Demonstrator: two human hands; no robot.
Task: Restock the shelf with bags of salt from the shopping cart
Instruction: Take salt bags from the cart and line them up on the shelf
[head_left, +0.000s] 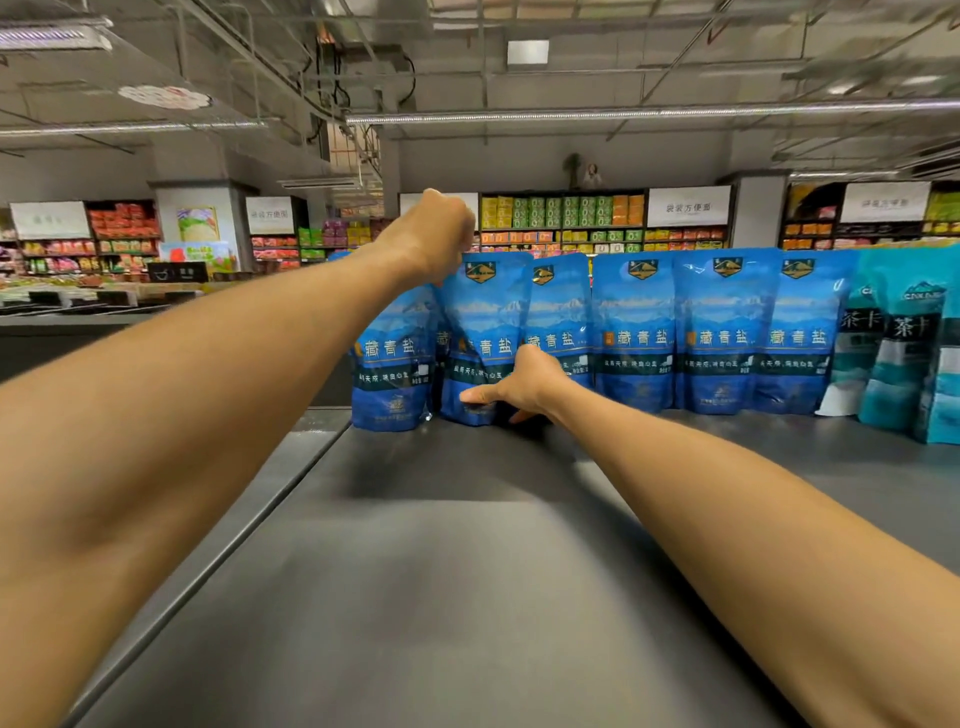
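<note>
ceiling (571, 31): bare grey, exposed pipes, long tube light (649, 110) | far wall: stocked shelving (563, 218), white signs (688, 207) | pillars (200, 218): grey-white | foreground: grey metal surface (467, 597)

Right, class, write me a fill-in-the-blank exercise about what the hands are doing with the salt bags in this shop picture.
1. The left hand grips the ____ edge of a blue salt bag.
2. The right hand steadies the same bag near its ____.
3. The blue bags stand in a row on a ____ shelf.
4. At the right end of the row stand bags coloured ____.

Missing words: top; bottom; grey; teal
</note>
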